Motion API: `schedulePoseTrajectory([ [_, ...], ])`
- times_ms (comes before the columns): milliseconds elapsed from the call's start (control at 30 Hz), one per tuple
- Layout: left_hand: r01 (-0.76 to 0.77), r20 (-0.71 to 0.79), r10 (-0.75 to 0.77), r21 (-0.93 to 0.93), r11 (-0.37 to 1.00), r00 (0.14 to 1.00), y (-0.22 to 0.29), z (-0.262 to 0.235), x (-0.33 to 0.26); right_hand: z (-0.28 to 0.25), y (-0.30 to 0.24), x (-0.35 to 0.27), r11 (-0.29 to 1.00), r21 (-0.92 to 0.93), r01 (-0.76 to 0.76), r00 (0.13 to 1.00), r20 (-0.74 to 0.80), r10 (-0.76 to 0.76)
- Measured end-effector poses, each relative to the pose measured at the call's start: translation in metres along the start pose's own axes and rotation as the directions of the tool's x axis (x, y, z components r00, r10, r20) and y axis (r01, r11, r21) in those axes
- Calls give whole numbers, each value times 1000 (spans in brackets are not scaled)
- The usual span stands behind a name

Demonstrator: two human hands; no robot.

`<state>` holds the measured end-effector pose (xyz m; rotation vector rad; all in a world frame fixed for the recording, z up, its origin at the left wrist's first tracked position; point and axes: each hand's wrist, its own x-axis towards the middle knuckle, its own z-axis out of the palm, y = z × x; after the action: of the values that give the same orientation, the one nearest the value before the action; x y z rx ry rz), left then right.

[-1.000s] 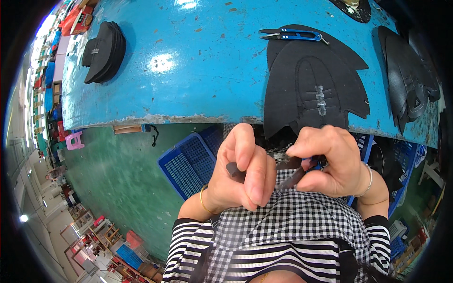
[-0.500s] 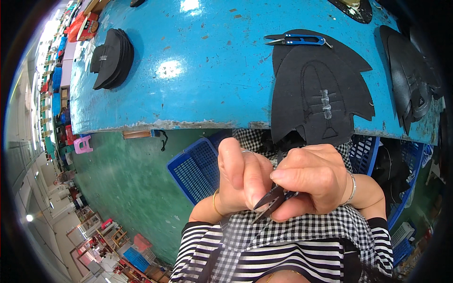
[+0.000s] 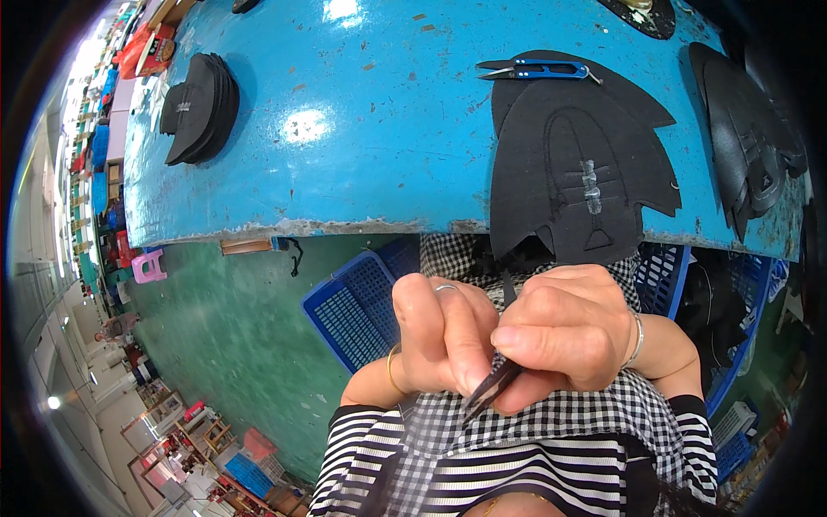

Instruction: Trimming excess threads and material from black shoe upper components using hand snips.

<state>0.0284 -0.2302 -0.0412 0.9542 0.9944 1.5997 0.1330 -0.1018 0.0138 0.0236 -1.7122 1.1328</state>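
Note:
Above my checked apron, both hands are close together. My right hand point(image 3: 564, 332) is closed around thread snips point(image 3: 491, 392), their dark pointed blades together and aimed down-left toward me. Beside the blade tips, my left hand point(image 3: 444, 336) has its fingers curled and pinched; whatever they hold is hidden. A narrow dark tip point(image 3: 508, 289) shows between the hands, and I cannot tell what it belongs to. Beyond them, a black flat cut piece point(image 3: 573, 189) with a stitched outline overhangs the table edge. Blue-handled thread snips point(image 3: 547, 71) lie across the pieces' far end.
The worn blue table point(image 3: 370, 164) carries a stack of black pieces point(image 3: 207, 108) at left and more black pieces point(image 3: 745, 138) at right. Below its edge stand a blue basket point(image 3: 357, 314) and another blue crate point(image 3: 663, 280). A pink stool point(image 3: 150, 266) stands far left.
The blades of the thread snips in my right hand were apart and have now come together. My left hand has dipped slightly; both hands stay close together.

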Motion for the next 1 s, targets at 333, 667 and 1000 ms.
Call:
schedulePoseTrajectory([
  [333, -244, -111, 224, -603, 759, 968, 16, 31, 30, -14, 3, 2, 982, -130, 134, 988, 94, -122],
  [667, -298, -182, 239, -662, 688, 954, 15, 39, 31, -17, 0, 7, 984, -127, 125, 985, 132, -108],
  [1000, -225, -190, 156, -424, 877, 969, 17, 31, 13, -21, -3, 9, 988, -121, 91, 983, 170, -70],
])
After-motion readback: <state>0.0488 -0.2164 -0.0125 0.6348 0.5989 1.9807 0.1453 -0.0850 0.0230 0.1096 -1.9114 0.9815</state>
